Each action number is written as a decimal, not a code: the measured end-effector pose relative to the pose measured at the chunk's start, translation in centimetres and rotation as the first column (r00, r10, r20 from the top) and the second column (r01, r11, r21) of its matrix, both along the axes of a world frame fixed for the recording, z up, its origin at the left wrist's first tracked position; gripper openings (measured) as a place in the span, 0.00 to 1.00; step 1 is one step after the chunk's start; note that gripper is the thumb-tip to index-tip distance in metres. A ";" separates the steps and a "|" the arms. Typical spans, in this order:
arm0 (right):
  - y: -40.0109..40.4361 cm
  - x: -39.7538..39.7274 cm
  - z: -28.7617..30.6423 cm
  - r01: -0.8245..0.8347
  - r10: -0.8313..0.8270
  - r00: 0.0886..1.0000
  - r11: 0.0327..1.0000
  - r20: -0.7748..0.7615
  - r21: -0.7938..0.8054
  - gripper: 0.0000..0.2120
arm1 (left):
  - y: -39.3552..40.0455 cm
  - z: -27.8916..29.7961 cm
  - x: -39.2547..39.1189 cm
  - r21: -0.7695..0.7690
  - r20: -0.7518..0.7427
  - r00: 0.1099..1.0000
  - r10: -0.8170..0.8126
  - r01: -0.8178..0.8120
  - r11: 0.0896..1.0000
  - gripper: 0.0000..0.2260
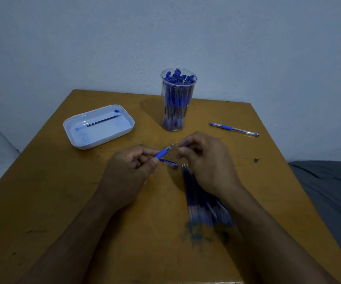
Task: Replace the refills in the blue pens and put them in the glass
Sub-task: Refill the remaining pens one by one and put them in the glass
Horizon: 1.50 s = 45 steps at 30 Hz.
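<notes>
**Pen held over the tabletop**

The left hand (131, 167) is pinching a blue pen (164, 152) by its grip, tip pointing at the curled right hand (202, 158). Refills (200, 199) are lying below; the glass (176, 100) is standing full behind.

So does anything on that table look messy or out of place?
A little. Dark blue smudges, likely ink, stain the table near the end of the refill bundle, around. One capped pen lies alone, right of the glass. A loose pen cap lies under the hands.
</notes>
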State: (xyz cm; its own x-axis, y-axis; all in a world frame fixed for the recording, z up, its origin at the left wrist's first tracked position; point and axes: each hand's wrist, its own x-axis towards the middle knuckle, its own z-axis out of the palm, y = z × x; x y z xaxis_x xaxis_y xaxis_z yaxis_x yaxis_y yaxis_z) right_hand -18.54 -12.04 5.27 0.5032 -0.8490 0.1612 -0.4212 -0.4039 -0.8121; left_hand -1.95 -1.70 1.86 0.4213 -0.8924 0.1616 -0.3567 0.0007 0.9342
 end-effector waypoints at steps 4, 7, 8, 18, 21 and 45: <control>-1.1 -0.8 0.6 -0.063 -0.015 0.962 0.960 0.273 0.274 0.02 | -0.1 -0.2 -0.1 0.001 0.016 1.000 -0.025 0.025 1.000 0.09; -1.2 -1.0 0.4 -0.129 0.049 0.961 0.950 0.271 0.285 0.02 | -0.1 -0.1 -0.1 -0.010 0.023 0.999 -0.035 0.035 0.999 0.09; -1.2 -0.9 0.4 -0.141 0.064 0.962 0.948 0.266 0.284 0.03 | -0.1 -0.1 -0.2 -0.015 0.028 0.999 -0.036 0.037 0.999 0.08; -1.0 -0.6 0.1 -0.108 0.032 0.958 0.961 0.283 0.256 0.02 | 0.0 -0.4 0.0 -0.030 0.055 0.998 -0.036 0.038 0.999 0.09; -1.1 -0.8 0.2 -0.113 0.036 0.962 0.955 0.271 0.276 0.02 | -0.1 -0.4 0.0 -0.024 0.055 0.998 -0.043 0.044 0.999 0.09; -0.9 -1.3 0.8 -0.218 0.190 0.973 0.944 0.134 0.249 0.05 | -0.1 -0.9 0.2 -0.038 0.080 0.994 -0.077 0.081 0.996 0.10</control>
State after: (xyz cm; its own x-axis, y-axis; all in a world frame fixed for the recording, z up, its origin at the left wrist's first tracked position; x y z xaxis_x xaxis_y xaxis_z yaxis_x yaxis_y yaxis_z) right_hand -19.83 -12.90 6.11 0.6620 -0.7495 0.0101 -0.2577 -0.2402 -0.9359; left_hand -1.77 -1.76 0.98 0.3344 -0.9142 0.2289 -0.4260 0.0701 0.9020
